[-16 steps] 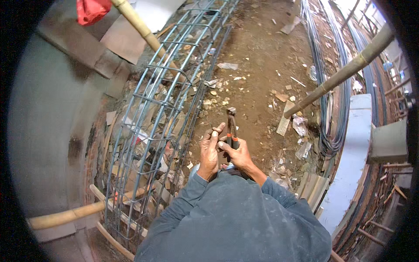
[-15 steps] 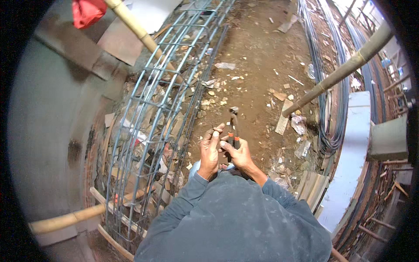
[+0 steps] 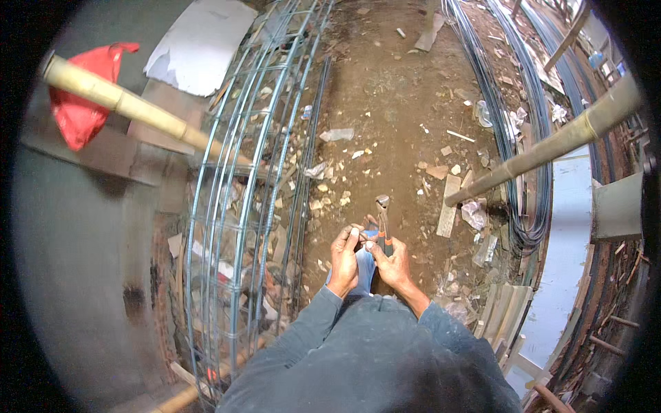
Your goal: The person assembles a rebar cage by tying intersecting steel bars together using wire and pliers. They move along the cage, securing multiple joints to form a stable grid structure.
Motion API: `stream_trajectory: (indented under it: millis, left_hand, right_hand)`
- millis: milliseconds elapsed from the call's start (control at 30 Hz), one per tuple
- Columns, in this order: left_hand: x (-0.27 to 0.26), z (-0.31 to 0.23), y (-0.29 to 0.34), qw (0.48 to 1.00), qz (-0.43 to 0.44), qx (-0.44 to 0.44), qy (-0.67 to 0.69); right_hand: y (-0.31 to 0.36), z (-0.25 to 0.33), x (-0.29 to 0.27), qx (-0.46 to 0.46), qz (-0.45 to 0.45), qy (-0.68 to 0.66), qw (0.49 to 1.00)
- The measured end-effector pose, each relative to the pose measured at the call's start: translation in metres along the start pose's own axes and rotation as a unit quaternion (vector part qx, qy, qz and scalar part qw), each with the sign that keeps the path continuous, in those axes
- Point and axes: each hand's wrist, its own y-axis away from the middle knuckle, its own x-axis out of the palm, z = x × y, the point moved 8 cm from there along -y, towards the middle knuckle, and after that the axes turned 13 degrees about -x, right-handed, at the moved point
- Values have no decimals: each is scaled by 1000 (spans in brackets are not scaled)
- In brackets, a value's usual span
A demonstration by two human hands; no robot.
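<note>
The wide head view looks steeply down, with the hands [image 3: 344, 263] near and the ground [image 3: 387, 138] beyond.

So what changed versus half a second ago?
View swung: red plastic bag sits lower and farther left in frame; left hand and right hand, slightly lower and right. More blue-trousered leg shows between them. Nothing visibly taken or released; right hand still holds black-and-orange-handled metal pincers.

From your right hand [image 3: 394, 267], the steel cage [image 3: 257, 162] lies at ten o'clock, the bent rods [image 3: 497, 124] at two o'clock, with dirt ground [image 3: 385, 124] between.
</note>
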Motion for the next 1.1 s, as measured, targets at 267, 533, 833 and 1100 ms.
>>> stream_trajectory:
  millis: [267, 533, 833, 1100]
  left_hand:
    - [90, -119, -135, 981, 67, 20, -183]
    - [114, -288, -240, 844, -127, 217, -473]
    - [76, -356, -414, 572, -374, 273, -677]
    - [3, -381, -488, 634, -446, 102, -624]
  right_hand:
    - [-171, 21, -27, 81, -74, -131, 985]
    - [-287, 59, -69, 87, -172, -203, 960]
    - [-437, 21, -85, 138, -137, -229, 954]
    - [-590, -6, -121, 183, -95, -216, 954]
